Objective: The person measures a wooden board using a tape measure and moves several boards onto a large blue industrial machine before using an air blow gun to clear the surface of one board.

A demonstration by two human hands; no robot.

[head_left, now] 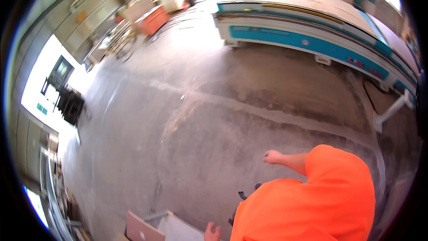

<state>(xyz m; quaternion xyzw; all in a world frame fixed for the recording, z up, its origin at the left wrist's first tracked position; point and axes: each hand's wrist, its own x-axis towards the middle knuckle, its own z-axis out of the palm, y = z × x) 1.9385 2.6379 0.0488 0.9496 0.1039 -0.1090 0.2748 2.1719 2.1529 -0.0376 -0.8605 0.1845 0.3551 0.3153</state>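
My right hand (272, 157) hangs out in front of my orange shirt (307, 209), over the bare concrete floor. Its fingers look curled in, and nothing shows in them. Low in the view, my left hand (212, 232) has its fingers apart and holds nothing that I can see; the lower edge cuts it off. Closest to it is a pale grey panel (180, 229), with a brownish-pink board (141, 228) standing beside it. Dark bits of footwear or clothing (243, 195) peek out past the shirt.
A long white and teal machine (307, 40) with a flat top stands at the far right, a pale leg (394, 109) near its end. Far left are an orange bin (153, 19) and stacked material. A dark machine (70, 105) stands by the bright doorway; racks (51, 187) line the left wall.
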